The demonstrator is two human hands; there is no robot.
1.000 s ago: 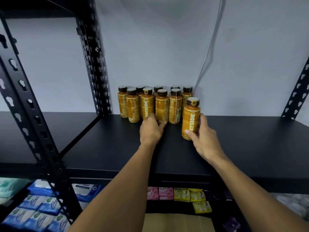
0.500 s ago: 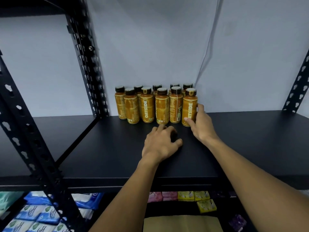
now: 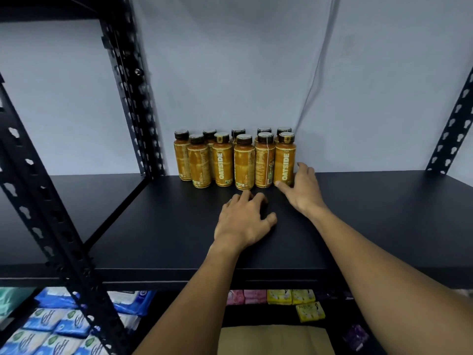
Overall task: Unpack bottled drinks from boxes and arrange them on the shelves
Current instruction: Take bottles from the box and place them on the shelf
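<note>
Black metal shelf (image 3: 384,213) stretches broad in front and right of the Oatside bottles (image 3: 222,160), two upright rows at its back edge. Right hand (image 3: 302,190) holds the rightmost front bottle (image 3: 284,162) in its grip; left hand (image 3: 243,221) rests just before the bottles, grip loose, empty.

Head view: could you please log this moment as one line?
step: shelving | right hand: holds rightmost bottle | left hand: rests on shelf, empty | other bottles: upright, grouped

Ten orange bottles (image 3: 244,165), dark caps, upright, two rows of five at back of black shelf (image 3: 166,226); front-right bottle (image 3: 284,160) flush in row.
</note>
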